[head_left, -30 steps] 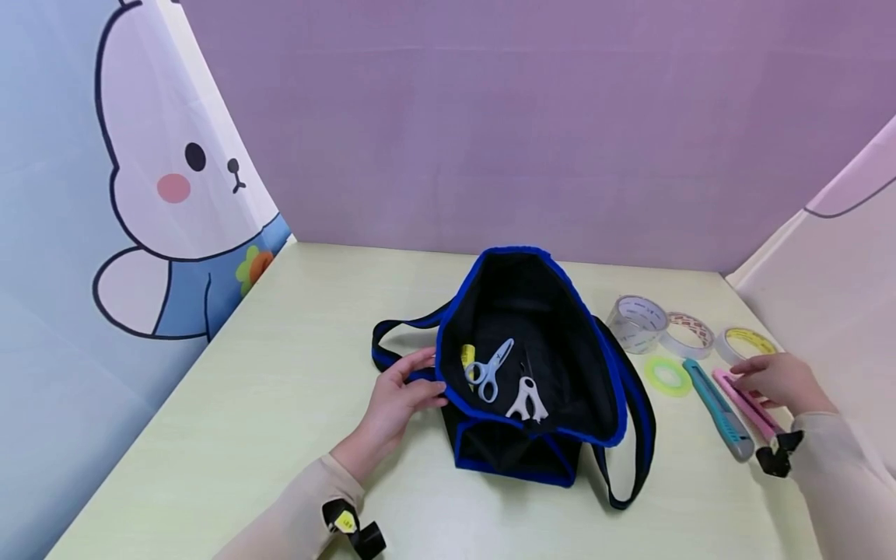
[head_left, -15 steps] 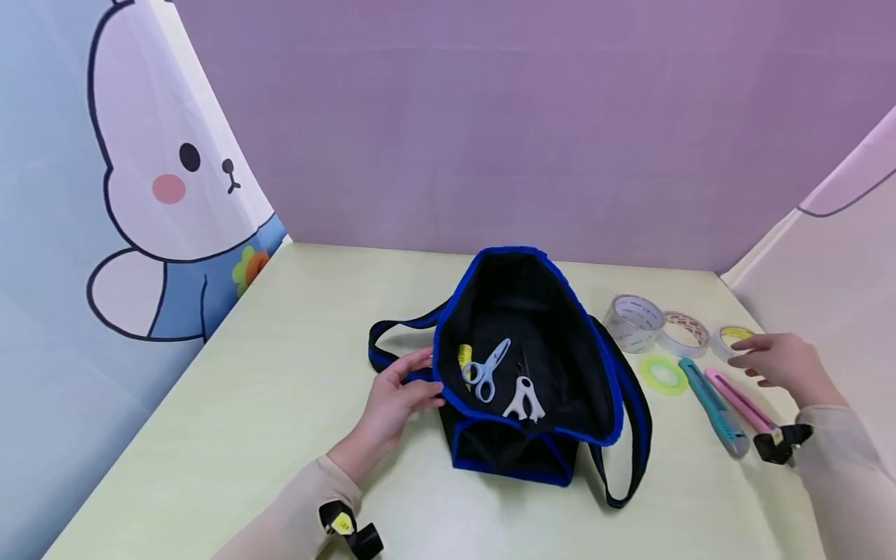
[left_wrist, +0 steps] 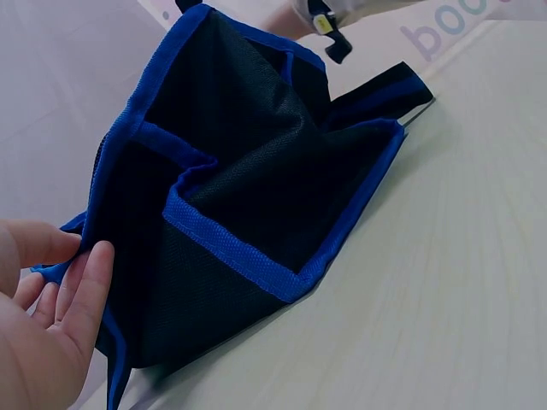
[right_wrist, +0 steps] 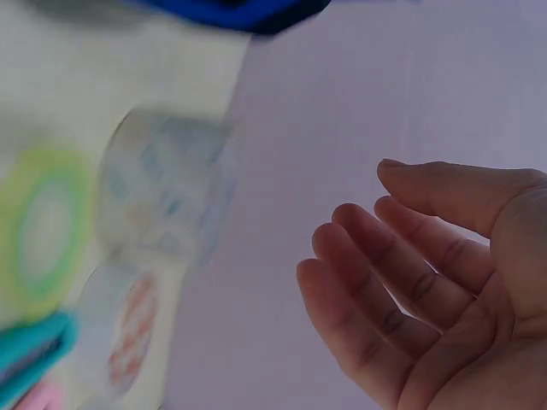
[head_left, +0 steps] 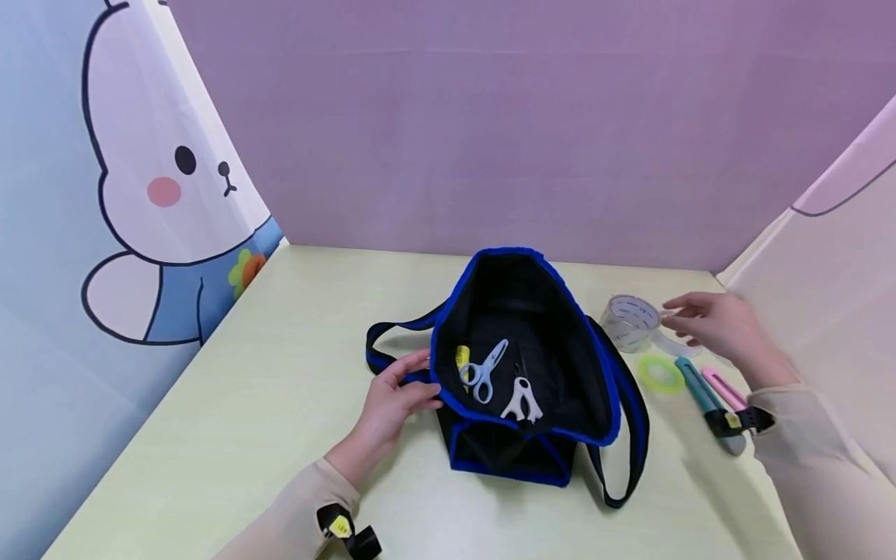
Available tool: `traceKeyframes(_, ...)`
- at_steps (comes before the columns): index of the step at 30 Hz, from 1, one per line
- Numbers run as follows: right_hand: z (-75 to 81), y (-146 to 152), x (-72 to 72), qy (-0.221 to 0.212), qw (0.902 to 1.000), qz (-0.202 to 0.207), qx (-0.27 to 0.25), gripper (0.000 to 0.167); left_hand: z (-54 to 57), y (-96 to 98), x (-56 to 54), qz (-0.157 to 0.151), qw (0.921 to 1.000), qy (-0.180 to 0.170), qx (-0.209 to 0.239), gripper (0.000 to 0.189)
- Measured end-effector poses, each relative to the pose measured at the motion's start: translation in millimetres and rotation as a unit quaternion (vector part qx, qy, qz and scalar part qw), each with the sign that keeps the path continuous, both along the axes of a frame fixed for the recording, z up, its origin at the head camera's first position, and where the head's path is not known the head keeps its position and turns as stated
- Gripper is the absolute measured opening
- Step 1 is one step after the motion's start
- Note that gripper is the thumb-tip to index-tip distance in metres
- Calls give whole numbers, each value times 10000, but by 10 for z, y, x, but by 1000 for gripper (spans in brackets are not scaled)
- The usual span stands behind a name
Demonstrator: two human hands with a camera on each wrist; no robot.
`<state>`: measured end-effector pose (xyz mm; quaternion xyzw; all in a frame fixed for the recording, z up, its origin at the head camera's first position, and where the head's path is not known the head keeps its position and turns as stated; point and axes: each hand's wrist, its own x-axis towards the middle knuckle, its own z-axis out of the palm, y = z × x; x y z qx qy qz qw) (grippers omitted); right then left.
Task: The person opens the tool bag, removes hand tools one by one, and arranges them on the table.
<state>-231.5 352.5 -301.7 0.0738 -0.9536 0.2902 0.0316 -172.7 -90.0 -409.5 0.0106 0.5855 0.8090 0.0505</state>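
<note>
Near the wide tape roll, the right hand has moved leftward.

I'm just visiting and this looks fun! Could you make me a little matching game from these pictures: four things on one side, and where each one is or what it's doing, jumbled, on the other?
Things
1. left hand
2. right hand
3. light-blue scissors
4. teal cutter

Places and states
A. inside the black-and-blue bag
B. open, with nothing in its fingers
C. lying on the table next to the pink cutter
D. pinching the edge of the black-and-blue bag

Right pairs
1-D, 2-B, 3-A, 4-C
</note>
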Motion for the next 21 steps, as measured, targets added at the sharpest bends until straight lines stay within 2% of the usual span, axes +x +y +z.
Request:
traceKeyframes(8,186,-587,-59,365,9973,516,-367,30,-3,5,-13,7,10000,15,-3,54)
traceKeyframes(15,223,-988,-132,540,9935,900,-432,26,-10,3,-21,-24,10000,0,-14,55)
traceKeyframes(21,190,-1267,-179,260,9908,1072,-781,26,-14,3,-24,-45,10000,19,9,55)
